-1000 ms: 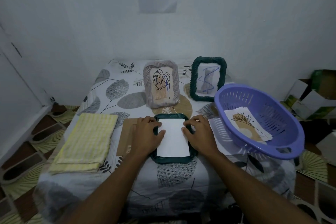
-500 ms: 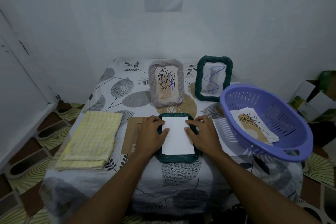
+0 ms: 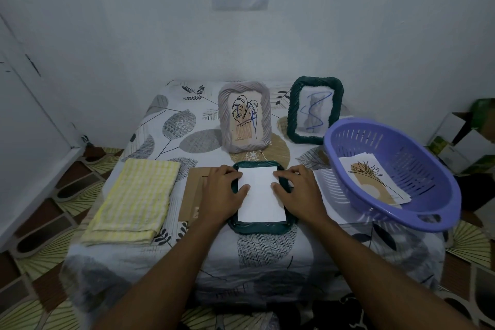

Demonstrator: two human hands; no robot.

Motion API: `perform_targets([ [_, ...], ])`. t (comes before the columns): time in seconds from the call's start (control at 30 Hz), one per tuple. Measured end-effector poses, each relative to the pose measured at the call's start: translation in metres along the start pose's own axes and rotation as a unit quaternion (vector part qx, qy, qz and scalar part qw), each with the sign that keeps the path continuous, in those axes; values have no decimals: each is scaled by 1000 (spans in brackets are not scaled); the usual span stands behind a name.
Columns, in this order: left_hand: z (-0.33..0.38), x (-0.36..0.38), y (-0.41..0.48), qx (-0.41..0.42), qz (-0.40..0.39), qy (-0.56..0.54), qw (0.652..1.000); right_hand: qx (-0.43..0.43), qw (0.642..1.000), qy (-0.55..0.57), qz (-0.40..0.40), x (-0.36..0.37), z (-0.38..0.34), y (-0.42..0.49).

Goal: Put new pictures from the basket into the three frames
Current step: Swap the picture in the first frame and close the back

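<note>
A worktop point(image 3: 166, 126) draped in a white cloth printed with grey and tan leaves fills the middle of the view. At its right edge sits a purple oval slotted plastic basket point(image 3: 423, 169), tilted and overhanging the corner. A folded yellow-and-white checked cloth point(image 3: 136, 201) lies flat at the left. Both forearms reach in from the near edge, roughly parallel, palms down. A pale grey woven rectangular frame point(image 3: 245, 118) holding a black leaf drawing stands upright at the back centre. Just right of it stands a dark green woven frame point(image 3: 314, 110) with a blue squiggle picture. A second dark green woven frame point(image 3: 258, 226) lies flat at the front centre, between the hands. A brown cardboard panel point(image 3: 192, 195) lies flat beside it, partly under the left wrist. The left hand point(image 3: 221, 193) rests on that frame's left side, the right hand point(image 3: 301, 193) on its right side. Each grip is spread and pinches nothing, fingers over the upper rim and thumbs pressing a plain white sheet point(image 3: 261, 201) that lies inside the frame. A small stack of printed pictures point(image 3: 375, 182), the top one a line-drawn plant, lies in the basket.
</note>
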State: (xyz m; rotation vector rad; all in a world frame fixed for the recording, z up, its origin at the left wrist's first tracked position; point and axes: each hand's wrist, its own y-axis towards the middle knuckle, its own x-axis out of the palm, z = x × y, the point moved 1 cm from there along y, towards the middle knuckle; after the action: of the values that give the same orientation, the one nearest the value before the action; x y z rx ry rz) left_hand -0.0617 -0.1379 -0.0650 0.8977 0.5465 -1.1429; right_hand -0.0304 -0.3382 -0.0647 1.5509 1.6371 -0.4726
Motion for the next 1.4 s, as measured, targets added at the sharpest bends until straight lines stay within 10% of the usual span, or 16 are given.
perform_targets([
  [1.4,-34,-48,-2,-212,-5,21,977,-7,1000,-11,-1,-1,-2,-2],
])
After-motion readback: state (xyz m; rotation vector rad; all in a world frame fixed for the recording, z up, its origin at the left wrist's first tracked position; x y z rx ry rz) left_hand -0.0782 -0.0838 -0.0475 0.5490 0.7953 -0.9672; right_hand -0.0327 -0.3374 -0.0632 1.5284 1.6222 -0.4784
